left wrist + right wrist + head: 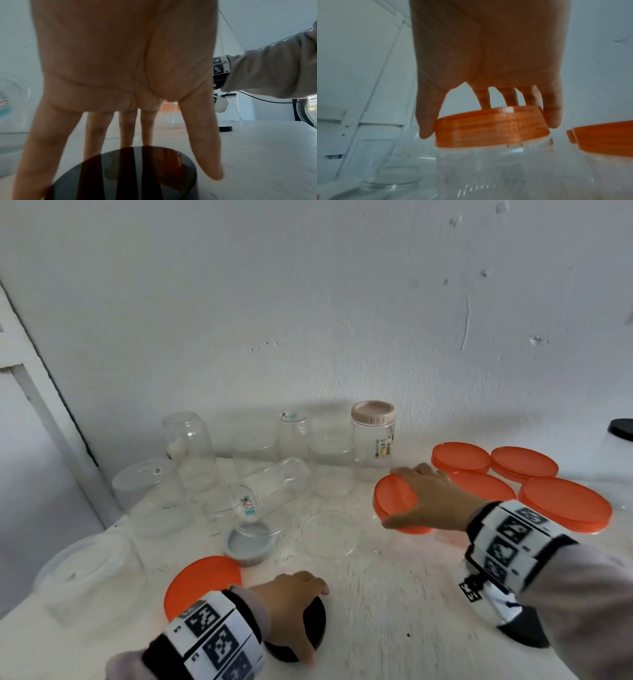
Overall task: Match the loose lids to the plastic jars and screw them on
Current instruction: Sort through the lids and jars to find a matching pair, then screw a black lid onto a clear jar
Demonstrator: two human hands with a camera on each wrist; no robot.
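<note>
Your right hand (430, 496) grips a round orange plastic lid (491, 125), thumb on one side of the ribbed rim and fingers (553, 115) on the other, and the right wrist view shows that lid sitting on the mouth of a clear plastic jar (496, 169) near the right side of the white tabletop (394, 594). Your left hand (291, 607) hangs over a round black lid (130, 174) by the front edge, with its straight, spread fingers (204, 148) reaching down around it; whether they press its sides I cannot tell.

The step in hand looks like seating and turning the orange lid. Keep it level on the jar's mouth before you twist, since a tilted start will likely cross the threads. The jar seems light and has no hand steadying it, so it may spin with the lid; consider bringing your left hand across to hold its body. Four more orange lids (565, 503) lie just beside your right wrist; keep clear of them.
</note>
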